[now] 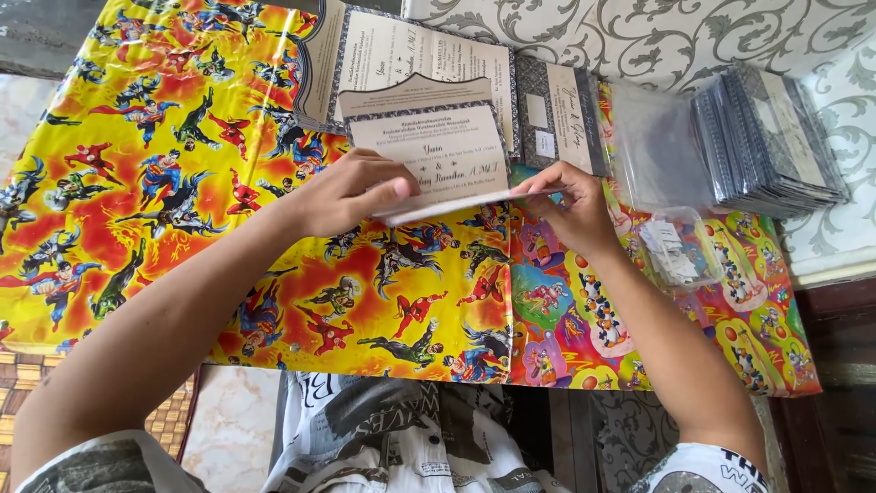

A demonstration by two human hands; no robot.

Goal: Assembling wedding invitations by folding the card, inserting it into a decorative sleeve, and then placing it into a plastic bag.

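both hands, left (342,194) and right (568,208), grip one folded card (429,164) over the counter (137,137); card stack (766,137) at right.

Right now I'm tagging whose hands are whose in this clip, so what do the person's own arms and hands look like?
Both arms are bare from the short sleeves down. The left hand and the right hand wear no gloves, and no rings, watch or bracelets show. The sleeves are white with black printed lettering and patterns: the left sleeve at the bottom left corner, the right sleeve at the bottom right.
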